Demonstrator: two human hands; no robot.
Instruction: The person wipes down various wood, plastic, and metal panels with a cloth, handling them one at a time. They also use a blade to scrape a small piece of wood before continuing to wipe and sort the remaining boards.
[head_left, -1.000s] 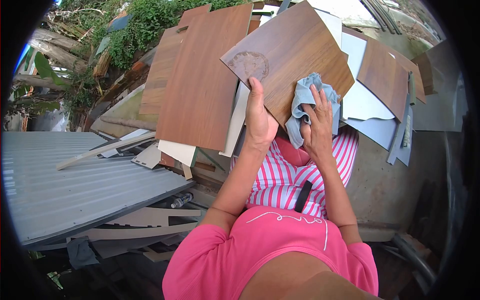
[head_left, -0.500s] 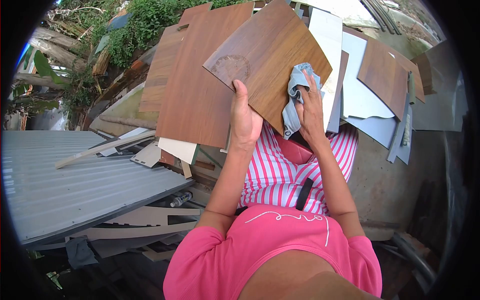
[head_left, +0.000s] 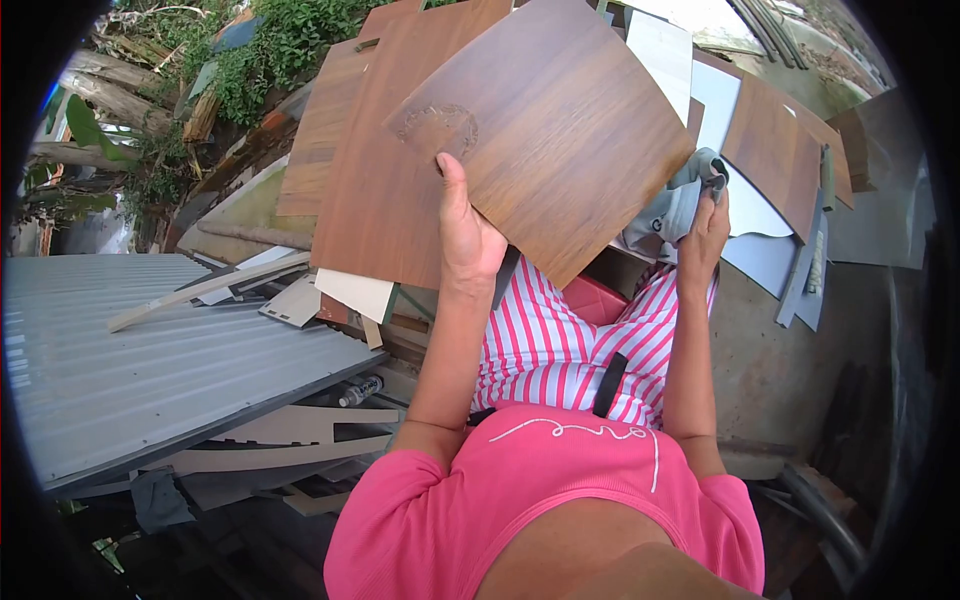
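Note:
A brown wood-grain board (head_left: 570, 130) with a round worn mark near its left corner is tilted up in front of me. My left hand (head_left: 470, 235) grips its lower left edge, thumb on the face and the other fingers hidden behind. Off the board's right corner, my right hand (head_left: 706, 225) is closed on a crumpled grey-blue cloth (head_left: 668, 212). Part of that cloth passes behind the board's edge. Below the board are my striped trousers (head_left: 540, 340) and a pink seat (head_left: 597, 298).
More wood-grain boards (head_left: 375, 200) lean behind on the left. White panels (head_left: 660, 60) and another brown board (head_left: 770, 150) lie to the right. At the left stands a corrugated metal sheet (head_left: 170, 350) with a wooden strip (head_left: 210, 290) on it, and a plastic bottle (head_left: 361, 391) beside its edge.
My right hand has moved right with the cloth, off the board's face to its right corner. The board has shifted slightly and turned to face me more, still in my left hand.

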